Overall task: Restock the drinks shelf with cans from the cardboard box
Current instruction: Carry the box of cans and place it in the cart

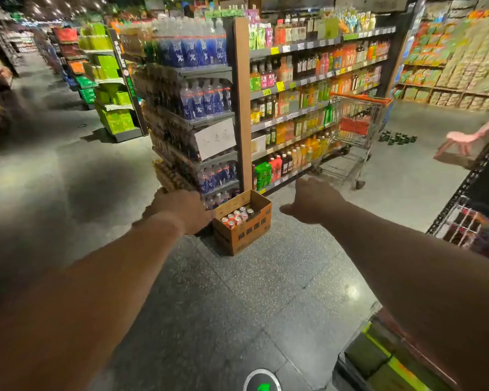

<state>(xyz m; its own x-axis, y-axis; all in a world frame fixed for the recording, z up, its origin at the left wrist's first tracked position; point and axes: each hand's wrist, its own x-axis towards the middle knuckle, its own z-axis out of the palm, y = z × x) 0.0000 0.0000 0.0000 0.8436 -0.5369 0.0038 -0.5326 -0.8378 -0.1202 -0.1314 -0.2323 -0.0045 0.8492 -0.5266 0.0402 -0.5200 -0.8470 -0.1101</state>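
Observation:
An open brown cardboard box (247, 235) stands on the floor at the foot of the drinks shelf (201, 122). Several red and white cans (237, 215) stand upright inside it. Both my arms stretch forward toward the box. My left hand (181, 211) hangs just left of the box with its fingers curled down out of sight, and I see nothing in it. My right hand (311, 200) hovers to the right of the box and above it, thumb out to the left, fingers bent downward, holding nothing. The shelf end carries blue-labelled bottles and a white paper sign.
A long aisle shelf (316, 88) of juice and tea bottles runs back on the right. An orange-handled shopping trolley (356, 128) stands beside it. Dark bottles (397, 138) sit on the floor further off. A pink stool (463, 142) and a black rack (463, 210) are at right.

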